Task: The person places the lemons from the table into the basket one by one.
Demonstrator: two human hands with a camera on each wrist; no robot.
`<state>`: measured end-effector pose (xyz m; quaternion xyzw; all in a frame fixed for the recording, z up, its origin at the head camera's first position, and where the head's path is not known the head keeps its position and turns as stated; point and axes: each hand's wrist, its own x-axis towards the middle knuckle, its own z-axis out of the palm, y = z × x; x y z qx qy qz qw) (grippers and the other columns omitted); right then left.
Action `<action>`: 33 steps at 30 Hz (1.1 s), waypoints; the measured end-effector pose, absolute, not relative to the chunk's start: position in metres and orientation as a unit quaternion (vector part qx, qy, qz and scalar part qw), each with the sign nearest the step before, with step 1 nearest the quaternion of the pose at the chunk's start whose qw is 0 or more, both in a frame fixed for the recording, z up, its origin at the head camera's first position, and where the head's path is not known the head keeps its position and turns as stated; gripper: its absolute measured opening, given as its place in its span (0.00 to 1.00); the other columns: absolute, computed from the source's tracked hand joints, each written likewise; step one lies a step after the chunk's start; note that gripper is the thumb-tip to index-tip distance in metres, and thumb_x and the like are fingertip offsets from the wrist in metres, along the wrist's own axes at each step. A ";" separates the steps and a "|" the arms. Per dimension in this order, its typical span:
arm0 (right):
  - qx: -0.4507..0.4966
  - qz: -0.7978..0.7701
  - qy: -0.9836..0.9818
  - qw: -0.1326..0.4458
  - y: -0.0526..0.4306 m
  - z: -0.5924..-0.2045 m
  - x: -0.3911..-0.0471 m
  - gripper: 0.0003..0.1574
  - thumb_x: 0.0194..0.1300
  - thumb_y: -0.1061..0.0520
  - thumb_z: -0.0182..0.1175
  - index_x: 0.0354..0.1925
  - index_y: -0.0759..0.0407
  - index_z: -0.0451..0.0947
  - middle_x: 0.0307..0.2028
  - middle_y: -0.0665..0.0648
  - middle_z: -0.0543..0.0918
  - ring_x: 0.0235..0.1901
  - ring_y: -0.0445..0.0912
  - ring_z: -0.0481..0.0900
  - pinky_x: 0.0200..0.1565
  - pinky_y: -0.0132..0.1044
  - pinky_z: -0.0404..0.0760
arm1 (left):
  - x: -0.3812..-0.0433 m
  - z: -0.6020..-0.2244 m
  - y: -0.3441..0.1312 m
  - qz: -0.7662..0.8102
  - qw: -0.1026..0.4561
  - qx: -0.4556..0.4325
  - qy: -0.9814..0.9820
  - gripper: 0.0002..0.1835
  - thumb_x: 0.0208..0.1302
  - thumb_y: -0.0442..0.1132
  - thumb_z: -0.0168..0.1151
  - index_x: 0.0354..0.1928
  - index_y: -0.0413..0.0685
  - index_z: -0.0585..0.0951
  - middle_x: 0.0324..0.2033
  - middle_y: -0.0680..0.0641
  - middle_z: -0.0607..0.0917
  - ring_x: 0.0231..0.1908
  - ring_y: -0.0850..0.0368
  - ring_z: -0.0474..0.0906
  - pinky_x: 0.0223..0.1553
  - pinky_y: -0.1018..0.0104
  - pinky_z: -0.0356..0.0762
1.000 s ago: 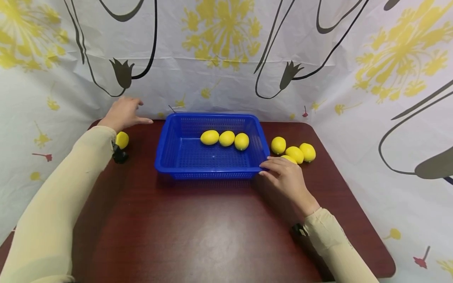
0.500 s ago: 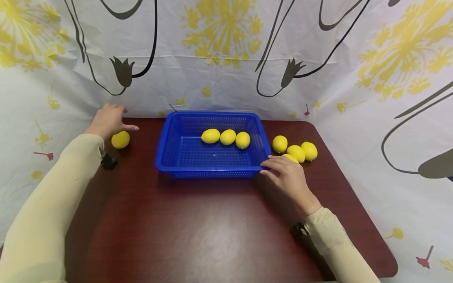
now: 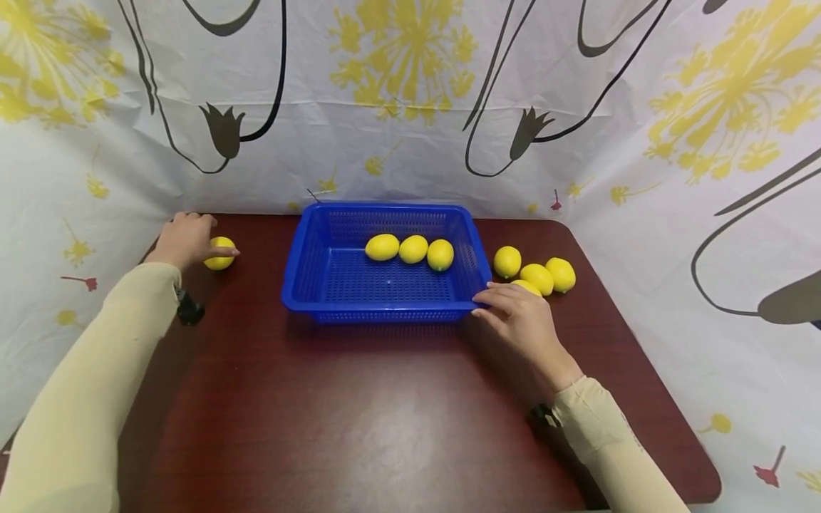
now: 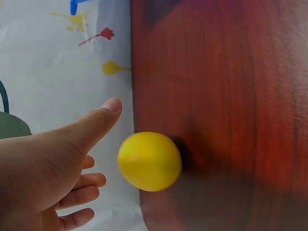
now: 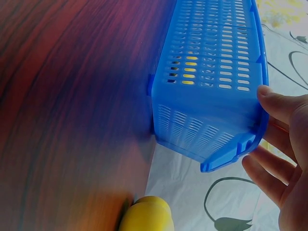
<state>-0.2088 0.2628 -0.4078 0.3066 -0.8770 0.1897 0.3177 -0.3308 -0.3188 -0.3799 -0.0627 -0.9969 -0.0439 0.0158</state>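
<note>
Lemon (image 4: 150, 161) beside the left hand (image 3: 182, 239): sat on the table (image 3: 385, 399) close to its left edge, towards the back, well apart from the basket (image 3: 385, 308). Looked bright yellow, plump and nearly round in the left wrist view, slightly blurred, with a faint paler spot on one side and a dark shadow just beside it on the red-brown wood. Was partly covered by the thumb in the head view.

Basket: stood upright in the middle, towards the back, deep blue and pierced with rows of slots. Held three lemons (image 3: 413, 249) in a row, in the back right part. Had four more lemons (image 3: 536, 279) on the table just to the right, one partly behind the right hand (image 3: 522, 320).

Left hand: reached out on a stretched arm, back upwards, with thumb and fingers wide apart. Showed a gap between thumb tip and lemon in the left wrist view.

Right hand: pinched the rim at the near right corner of the basket, thumb outside, with the forearm angled in from the lower right.
</note>
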 end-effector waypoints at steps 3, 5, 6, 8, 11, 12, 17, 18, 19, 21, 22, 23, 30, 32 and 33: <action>0.305 0.190 -0.878 0.317 0.263 -0.407 -0.209 0.18 0.49 0.53 0.77 0.40 0.55 0.89 0.39 0.56 0.91 0.47 0.53 0.88 0.51 0.49 0.84 | -0.328 -0.384 -0.320 -0.040 0.015 -0.061 -0.997 0.43 0.57 0.63 0.67 0.53 0.24 0.75 0.48 0.22 0.77 0.49 0.24 0.68 0.48 0.32 0.72; 0.307 0.191 -0.877 0.317 0.264 -0.407 -0.209 0.18 0.49 0.53 0.77 0.40 0.55 0.89 0.39 0.57 0.91 0.47 0.53 0.88 0.51 0.49 0.83 | -0.328 -0.387 -0.321 -0.039 0.019 -0.062 -0.997 0.39 0.57 0.61 0.68 0.48 0.25 0.76 0.43 0.24 0.78 0.46 0.25 0.69 0.44 0.35 0.73; 0.306 0.191 -0.877 0.317 0.264 -0.407 -0.209 0.18 0.49 0.53 0.77 0.40 0.55 0.89 0.39 0.56 0.91 0.47 0.53 0.87 0.51 0.49 0.83 | -0.328 -0.388 -0.322 -0.040 0.022 -0.063 -0.997 0.38 0.57 0.60 0.69 0.45 0.26 0.77 0.41 0.25 0.78 0.44 0.26 0.70 0.41 0.37 0.74; 0.306 0.190 -0.878 0.317 0.264 -0.408 -0.209 0.18 0.49 0.52 0.77 0.40 0.55 0.89 0.39 0.56 0.91 0.47 0.53 0.87 0.52 0.49 0.83 | -0.329 -0.392 -0.324 -0.041 0.028 -0.064 -0.997 0.37 0.56 0.61 0.69 0.42 0.27 0.77 0.38 0.27 0.78 0.41 0.29 0.70 0.36 0.40 0.73; 0.305 0.189 -0.878 0.318 0.264 -0.408 -0.208 0.18 0.49 0.52 0.78 0.40 0.55 0.89 0.39 0.56 0.91 0.47 0.53 0.87 0.52 0.48 0.83 | -0.331 -0.398 -0.327 -0.045 0.030 -0.060 -0.997 0.36 0.56 0.61 0.68 0.39 0.28 0.77 0.35 0.28 0.78 0.38 0.32 0.70 0.32 0.44 0.73; 0.305 0.189 -0.878 0.318 0.264 -0.408 -0.208 0.18 0.49 0.52 0.78 0.40 0.55 0.89 0.39 0.56 0.91 0.48 0.53 0.87 0.52 0.48 0.83 | -0.331 -0.400 -0.328 -0.047 0.030 -0.058 -0.997 0.36 0.56 0.62 0.68 0.38 0.28 0.77 0.35 0.29 0.78 0.38 0.32 0.70 0.32 0.44 0.73; 0.305 0.188 -0.878 0.316 0.263 -0.409 -0.208 0.18 0.49 0.52 0.77 0.40 0.54 0.89 0.39 0.56 0.91 0.48 0.52 0.87 0.52 0.48 0.83 | -0.331 -0.407 -0.331 -0.052 0.021 -0.050 -0.997 0.36 0.57 0.62 0.67 0.36 0.28 0.75 0.33 0.29 0.77 0.38 0.32 0.69 0.32 0.43 0.73; 0.305 0.188 -0.879 0.314 0.263 -0.408 -0.208 0.18 0.49 0.52 0.77 0.40 0.54 0.88 0.39 0.56 0.91 0.48 0.52 0.87 0.52 0.48 0.83 | -0.331 -0.407 -0.331 -0.053 0.019 -0.049 -0.997 0.36 0.57 0.62 0.67 0.36 0.28 0.75 0.33 0.29 0.77 0.38 0.32 0.69 0.33 0.43 0.73; 0.304 0.187 -0.880 0.314 0.263 -0.408 -0.207 0.18 0.49 0.52 0.77 0.40 0.54 0.88 0.39 0.56 0.91 0.48 0.52 0.87 0.52 0.48 0.83 | -0.331 -0.408 -0.331 -0.053 0.018 -0.049 -0.997 0.36 0.56 0.62 0.67 0.36 0.27 0.75 0.33 0.28 0.77 0.38 0.32 0.69 0.33 0.42 0.73; 0.303 0.187 -0.880 0.313 0.263 -0.408 -0.207 0.18 0.50 0.52 0.77 0.40 0.54 0.88 0.39 0.56 0.91 0.48 0.52 0.87 0.52 0.47 0.83 | -0.330 -0.409 -0.331 -0.054 0.017 -0.049 -0.997 0.36 0.56 0.62 0.67 0.36 0.27 0.75 0.34 0.28 0.77 0.39 0.31 0.69 0.35 0.41 0.73; 0.303 0.187 -0.881 0.313 0.263 -0.408 -0.207 0.18 0.50 0.52 0.77 0.40 0.54 0.88 0.39 0.56 0.91 0.48 0.52 0.87 0.52 0.47 0.83 | -0.330 -0.409 -0.332 -0.055 0.016 -0.048 -0.997 0.37 0.56 0.61 0.67 0.37 0.26 0.75 0.34 0.28 0.77 0.39 0.31 0.69 0.35 0.40 0.73; 0.303 0.187 -0.881 0.312 0.263 -0.408 -0.207 0.18 0.50 0.52 0.77 0.41 0.54 0.88 0.39 0.56 0.91 0.48 0.52 0.87 0.52 0.47 0.83 | -0.329 -0.410 -0.332 -0.055 0.016 -0.048 -0.997 0.37 0.56 0.61 0.67 0.37 0.26 0.75 0.34 0.27 0.77 0.39 0.31 0.69 0.35 0.40 0.73; 0.303 0.189 -0.879 0.315 0.263 -0.409 -0.208 0.18 0.49 0.52 0.77 0.40 0.54 0.88 0.39 0.55 0.91 0.48 0.52 0.87 0.52 0.48 0.83 | -0.329 -0.417 -0.334 -0.062 0.015 -0.044 -0.997 0.38 0.56 0.61 0.67 0.40 0.25 0.74 0.34 0.27 0.77 0.39 0.31 0.68 0.36 0.41 0.72; 0.303 0.188 -0.879 0.316 0.263 -0.410 -0.208 0.18 0.49 0.52 0.77 0.40 0.54 0.88 0.39 0.55 0.91 0.48 0.52 0.87 0.51 0.48 0.84 | -0.329 -0.419 -0.334 -0.064 0.018 -0.043 -0.997 0.38 0.56 0.61 0.68 0.40 0.25 0.74 0.34 0.27 0.77 0.39 0.31 0.68 0.36 0.41 0.72; 0.303 0.189 -0.879 0.316 0.263 -0.410 -0.208 0.18 0.49 0.52 0.77 0.40 0.54 0.88 0.39 0.55 0.91 0.48 0.52 0.87 0.51 0.48 0.83 | -0.329 -0.420 -0.334 -0.064 0.020 -0.043 -0.997 0.38 0.55 0.61 0.68 0.40 0.25 0.74 0.34 0.28 0.77 0.39 0.31 0.68 0.36 0.41 0.72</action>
